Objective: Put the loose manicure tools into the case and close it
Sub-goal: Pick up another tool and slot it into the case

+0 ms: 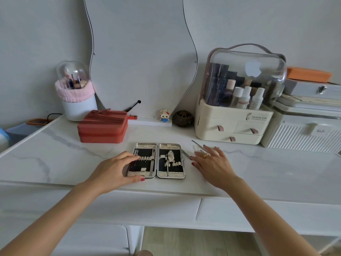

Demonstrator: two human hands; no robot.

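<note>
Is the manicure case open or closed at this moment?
Open. The manicure case lies flat on the table, both halves spread and the black lining with tools showing. The left hand rests on its left half.

The white marble tabletop [73,163] is carrying an open manicure case [156,160] between both grips and loose tools [198,145] under the right grip [210,161].

Case [156,160] open flat, silver mesh trim, black lining, some tools strapped in. Two loose metal tools [198,145] just right of it.
</note>
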